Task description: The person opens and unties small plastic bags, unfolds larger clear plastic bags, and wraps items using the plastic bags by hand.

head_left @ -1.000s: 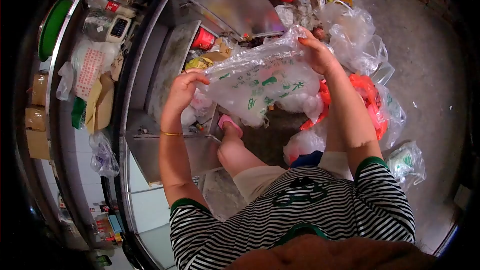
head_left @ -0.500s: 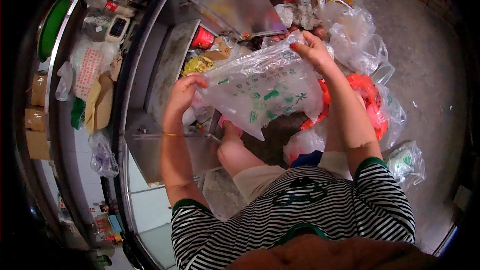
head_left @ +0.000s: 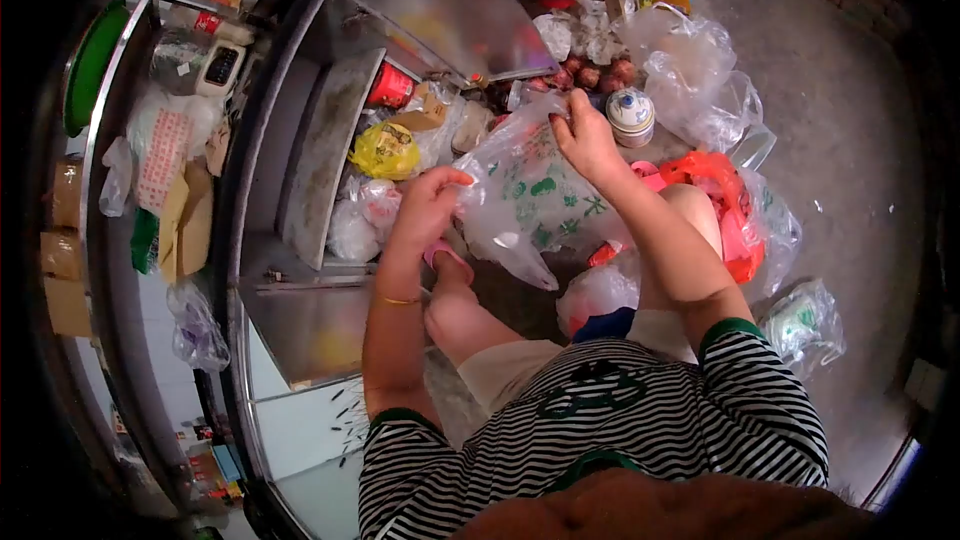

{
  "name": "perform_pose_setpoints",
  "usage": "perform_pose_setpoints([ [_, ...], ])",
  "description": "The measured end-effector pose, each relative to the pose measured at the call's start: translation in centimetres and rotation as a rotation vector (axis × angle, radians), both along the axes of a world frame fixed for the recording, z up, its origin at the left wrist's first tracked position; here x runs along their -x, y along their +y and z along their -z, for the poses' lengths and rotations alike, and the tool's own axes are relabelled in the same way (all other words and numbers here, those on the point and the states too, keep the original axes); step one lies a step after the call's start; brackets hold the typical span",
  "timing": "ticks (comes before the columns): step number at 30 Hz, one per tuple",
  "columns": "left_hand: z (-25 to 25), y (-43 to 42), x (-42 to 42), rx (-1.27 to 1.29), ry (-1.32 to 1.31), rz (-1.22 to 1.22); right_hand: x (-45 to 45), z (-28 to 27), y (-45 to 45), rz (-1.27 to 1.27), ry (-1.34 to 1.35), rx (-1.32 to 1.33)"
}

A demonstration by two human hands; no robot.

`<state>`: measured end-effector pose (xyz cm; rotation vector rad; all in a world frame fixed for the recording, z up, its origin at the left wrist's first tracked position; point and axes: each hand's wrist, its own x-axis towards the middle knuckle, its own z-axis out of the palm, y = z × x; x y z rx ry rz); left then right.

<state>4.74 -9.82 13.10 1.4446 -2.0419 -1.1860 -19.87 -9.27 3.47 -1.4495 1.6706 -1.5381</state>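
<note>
A translucent plastic bag (head_left: 530, 190) with green printing hangs between my two hands, in front of my knees. My left hand (head_left: 432, 202) pinches its left edge, fingers pressed together. At the upper right corner, my right hand (head_left: 587, 140) grips the bag between thumb and fingers. Beyond my left hand, a yellow plastic bag (head_left: 385, 150) and a white bag (head_left: 353, 232) lie in the open cabinet. A white lidded jar with blue decoration (head_left: 631, 117) stands on the floor just past my right hand.
The open metal cabinet (head_left: 335, 160) is at my left, its doors swung outward. Red onions (head_left: 590, 75) lie ahead. Clear plastic bags (head_left: 690, 60), red plastic bags (head_left: 725, 205) and a bundled printed bag (head_left: 805, 325) are on the floor at right.
My hands have come closer together, the left moving right, so the bag is less stretched and sags more. The jar and onions show more fully.
</note>
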Motion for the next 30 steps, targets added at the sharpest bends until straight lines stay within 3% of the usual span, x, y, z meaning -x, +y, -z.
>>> perform_pose_setpoints([
  [5,1.7,1.1,3.7,0.061,0.183,-0.002,-1.7,0.5,0.9,-0.240,-0.084,0.067],
  [11,3.3,1.8,6.7,-0.047,0.304,-0.098,-2.6,-0.1,1.6,-0.441,-0.252,0.044],
  [19,2.9,3.0,8.7,-0.113,0.835,-0.226,-2.2,-0.4,2.4,-0.533,-0.071,0.285],
  [22,2.7,3.2,8.4,-0.136,0.906,-0.169,-2.1,-0.6,2.5,-0.526,-0.094,0.274],
  [25,1.0,3.9,8.0,-0.008,0.674,-0.062,-2.4,1.1,1.3,-0.568,-0.317,0.184],
  [30,-3.6,2.4,6.7,0.723,-0.284,0.239,-2.0,2.3,0.3,-0.671,-0.494,0.119],
])
